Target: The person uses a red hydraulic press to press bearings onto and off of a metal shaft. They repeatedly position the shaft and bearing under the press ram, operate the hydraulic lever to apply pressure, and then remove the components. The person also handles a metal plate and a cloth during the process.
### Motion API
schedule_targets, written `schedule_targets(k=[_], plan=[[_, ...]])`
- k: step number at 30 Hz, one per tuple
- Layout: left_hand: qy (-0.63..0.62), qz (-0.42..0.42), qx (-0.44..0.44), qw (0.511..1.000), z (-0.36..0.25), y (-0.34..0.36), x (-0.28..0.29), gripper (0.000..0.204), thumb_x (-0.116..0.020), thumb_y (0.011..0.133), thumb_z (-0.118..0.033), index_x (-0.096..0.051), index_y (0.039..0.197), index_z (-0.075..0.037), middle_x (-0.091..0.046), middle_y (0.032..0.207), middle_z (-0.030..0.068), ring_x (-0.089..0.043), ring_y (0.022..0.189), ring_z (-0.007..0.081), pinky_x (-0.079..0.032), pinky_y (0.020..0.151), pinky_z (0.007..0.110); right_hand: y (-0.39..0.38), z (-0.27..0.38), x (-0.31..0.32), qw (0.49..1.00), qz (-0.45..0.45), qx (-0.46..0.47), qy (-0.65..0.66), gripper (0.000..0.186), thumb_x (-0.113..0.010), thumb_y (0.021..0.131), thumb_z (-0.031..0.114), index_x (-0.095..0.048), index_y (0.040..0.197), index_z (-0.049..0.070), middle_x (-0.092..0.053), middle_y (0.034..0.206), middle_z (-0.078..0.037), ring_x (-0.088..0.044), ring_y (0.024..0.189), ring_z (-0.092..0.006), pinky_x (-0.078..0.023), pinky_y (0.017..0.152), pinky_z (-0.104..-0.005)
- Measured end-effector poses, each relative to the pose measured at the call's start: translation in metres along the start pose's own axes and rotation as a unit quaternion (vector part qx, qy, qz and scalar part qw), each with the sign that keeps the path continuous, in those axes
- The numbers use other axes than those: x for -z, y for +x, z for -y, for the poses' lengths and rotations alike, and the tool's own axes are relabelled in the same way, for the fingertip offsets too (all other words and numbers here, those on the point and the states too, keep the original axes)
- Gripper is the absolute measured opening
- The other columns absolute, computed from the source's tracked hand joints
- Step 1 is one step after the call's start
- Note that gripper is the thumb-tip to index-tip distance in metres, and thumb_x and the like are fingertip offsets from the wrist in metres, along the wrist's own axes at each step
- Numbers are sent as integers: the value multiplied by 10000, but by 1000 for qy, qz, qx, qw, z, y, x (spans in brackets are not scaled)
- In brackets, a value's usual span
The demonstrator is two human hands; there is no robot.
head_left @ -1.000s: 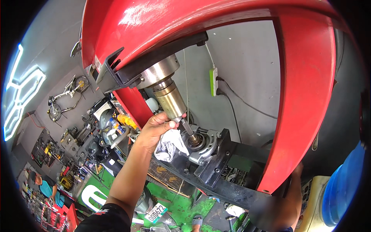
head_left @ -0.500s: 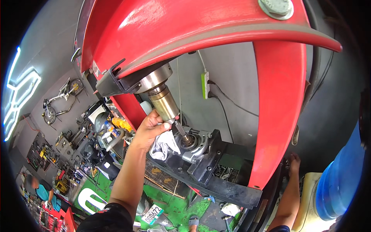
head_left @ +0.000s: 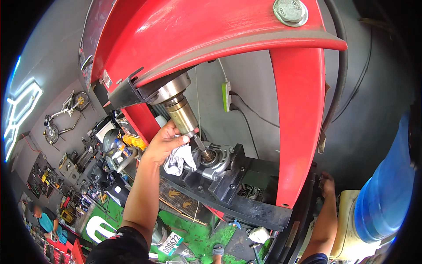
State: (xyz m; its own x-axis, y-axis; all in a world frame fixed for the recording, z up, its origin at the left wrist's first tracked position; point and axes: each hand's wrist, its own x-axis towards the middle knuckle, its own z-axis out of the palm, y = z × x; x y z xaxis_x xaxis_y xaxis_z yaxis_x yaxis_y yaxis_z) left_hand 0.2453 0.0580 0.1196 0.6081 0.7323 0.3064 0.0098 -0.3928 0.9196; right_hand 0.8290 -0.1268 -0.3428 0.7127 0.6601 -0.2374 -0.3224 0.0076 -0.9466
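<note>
My left hand (head_left: 169,143) is closed around the lower end of the brass-coloured steel cylinder (head_left: 182,115) under the press ram (head_left: 172,86), with a white cloth (head_left: 178,163) bunched in its grip. A splined shaft (head_left: 200,144) runs down from there into a bearing (head_left: 206,157) seated in a silver separator clamp (head_left: 223,163) on black press plates (head_left: 231,189). My right hand (head_left: 326,184) is at the press's far right, beside the red upright, fingers curled on something dark that I cannot make out.
The red press frame (head_left: 294,110) arches above and right. A blue water jug (head_left: 382,198) and beige container (head_left: 345,229) stand at right. A power strip (head_left: 226,96) hangs on the grey wall. At left are tools, a hanging bike frame, and a person (head_left: 48,224) in teal.
The view has shifted, sliding the press leftward and showing the beam's large bolt. My right hand has come into view from behind the red upright. My left hand stays on the cylinder's lower end.
</note>
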Motion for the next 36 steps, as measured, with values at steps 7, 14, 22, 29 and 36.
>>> schedule_targets(k=[7,14,22,29,36], plan=[[28,20,12,999,-2,4,4,685,-754,919,-37,-441,1528,-60,-693,1304,100,-623,1275,196,-451,1124,373,-1,-4,2,999,-16,14,30,550,-508,829,-78,-602,1361,22,-634,979,-70,-570,680,-157,-462,588,-290],[17,33,-2,999,-4,5,0,604,-759,929,-55,-485,1467,-59,-686,1306,107,-626,1244,182,-457,1107,367,-7,2,2,999,-7,13,51,568,-515,823,-99,-588,1374,17,-628,1064,-66,-560,697,-156,-445,596,-286],[39,56,10,998,0,6,6,535,-703,966,-66,-494,1459,-91,-668,1346,113,-597,1272,180,-456,1096,366,-12,9,-2,998,12,-9,58,554,-506,827,-109,-589,1360,19,-639,1122,-58,-564,726,-155,-453,632,-295],[-28,60,1,998,1,9,-3,478,-705,960,-87,-540,1409,-87,-669,1354,113,-601,1200,160,-470,1048,347,-5,5,4,998,-6,-1,64,582,-511,841,-96,-548,1412,11,-626,995,-77,-576,655,-179,-477,569,-302],[10,63,-21,998,9,8,2,483,-683,992,-73,-497,1438,-73,-653,1329,91,-594,1254,177,-475,1082,376,-6,7,0,999,4,-22,45,550,-527,903,-39,-530,1453,-14,-623,835,-60,-556,581,-167,-469,546,-291]])
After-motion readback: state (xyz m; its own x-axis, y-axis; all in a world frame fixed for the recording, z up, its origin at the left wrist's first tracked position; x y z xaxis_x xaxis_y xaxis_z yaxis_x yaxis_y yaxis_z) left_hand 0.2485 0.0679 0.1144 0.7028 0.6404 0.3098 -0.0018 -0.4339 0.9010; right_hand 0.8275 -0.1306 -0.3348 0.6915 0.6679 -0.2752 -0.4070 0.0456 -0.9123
